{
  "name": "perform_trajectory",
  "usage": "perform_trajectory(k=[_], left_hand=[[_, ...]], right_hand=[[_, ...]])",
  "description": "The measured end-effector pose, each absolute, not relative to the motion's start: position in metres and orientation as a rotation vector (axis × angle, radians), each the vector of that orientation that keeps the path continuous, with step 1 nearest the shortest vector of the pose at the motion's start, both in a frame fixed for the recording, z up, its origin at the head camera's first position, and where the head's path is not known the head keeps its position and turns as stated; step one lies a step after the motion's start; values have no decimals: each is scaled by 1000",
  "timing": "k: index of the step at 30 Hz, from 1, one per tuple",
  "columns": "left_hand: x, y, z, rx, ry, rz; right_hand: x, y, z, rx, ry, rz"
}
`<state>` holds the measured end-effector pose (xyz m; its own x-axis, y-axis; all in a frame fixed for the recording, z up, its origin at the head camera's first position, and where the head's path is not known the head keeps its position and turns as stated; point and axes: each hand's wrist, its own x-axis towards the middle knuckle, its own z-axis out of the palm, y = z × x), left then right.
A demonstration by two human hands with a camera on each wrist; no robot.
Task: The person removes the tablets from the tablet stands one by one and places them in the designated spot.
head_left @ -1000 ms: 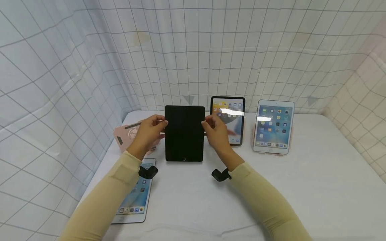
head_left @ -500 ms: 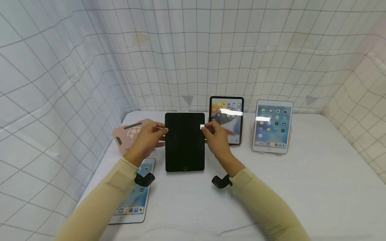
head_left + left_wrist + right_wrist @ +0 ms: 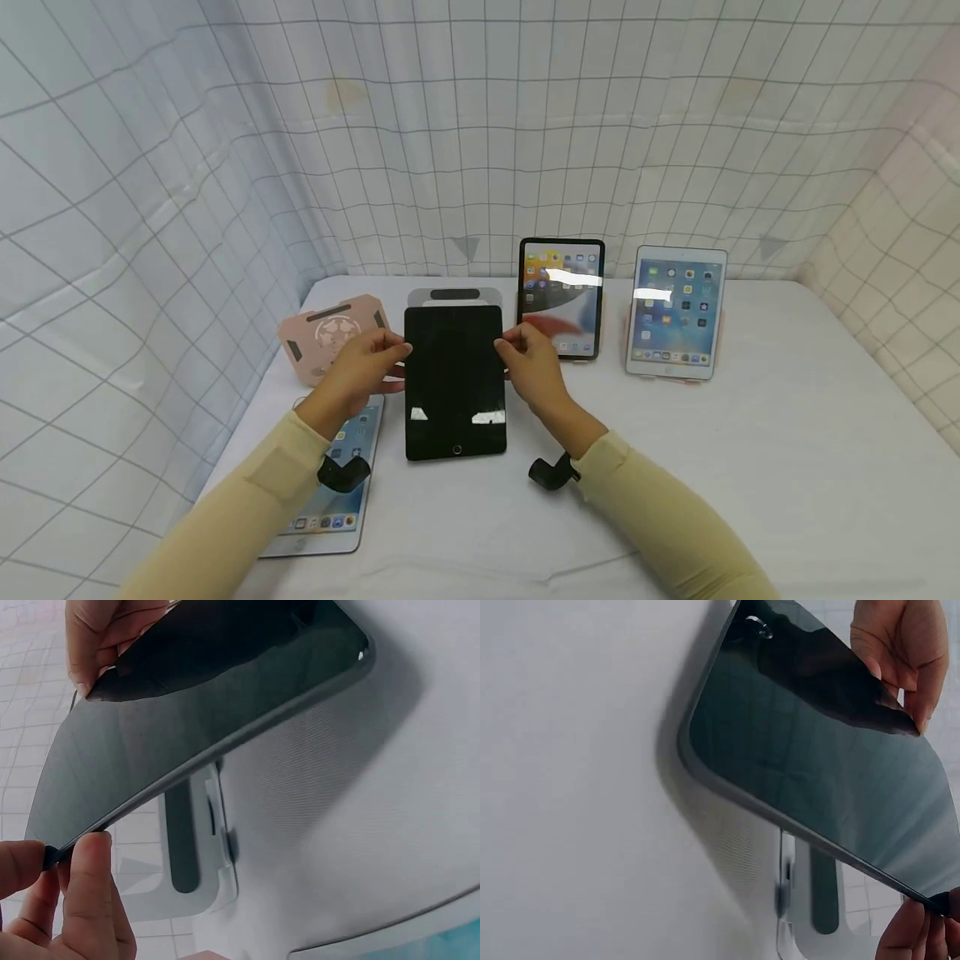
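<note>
A black tablet (image 3: 455,383) with a dark screen is held near the table's middle, tilted toward the head camera, its home button at the lower edge. My left hand (image 3: 369,362) pinches its left edge between thumb and fingers; my right hand (image 3: 530,360) pinches the right edge. Behind the tablet shows a grey stand (image 3: 454,295) with a dark pad, its lower part hidden. The left wrist view shows the stand's pad (image 3: 181,840) past the tablet's edge. In the right wrist view, the tablet (image 3: 810,765) casts a shadow on the white cloth.
A pink stand (image 3: 333,329) is at the back left. A white tablet (image 3: 330,500) lies flat below it, partly under my left sleeve. At the back right, a black-framed tablet (image 3: 561,292) and a white tablet (image 3: 677,312) lean on stands. Gridded curtains (image 3: 495,142) surround the table.
Both hands bring the black tablet toward the person and away from the back, uncovering the grey stand's top behind it. The pink stand is less covered by the left hand.
</note>
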<state>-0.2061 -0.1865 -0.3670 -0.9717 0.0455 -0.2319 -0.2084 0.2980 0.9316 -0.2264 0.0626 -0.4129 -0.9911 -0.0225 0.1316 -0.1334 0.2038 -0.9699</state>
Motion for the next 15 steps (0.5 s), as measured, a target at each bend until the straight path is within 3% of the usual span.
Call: perform_trajectory(k=[15], left_hand=[[-202,-192,-384,-200,2280,1642]], right_hand=[[-210,59,-418,-7,-2521,2081]])
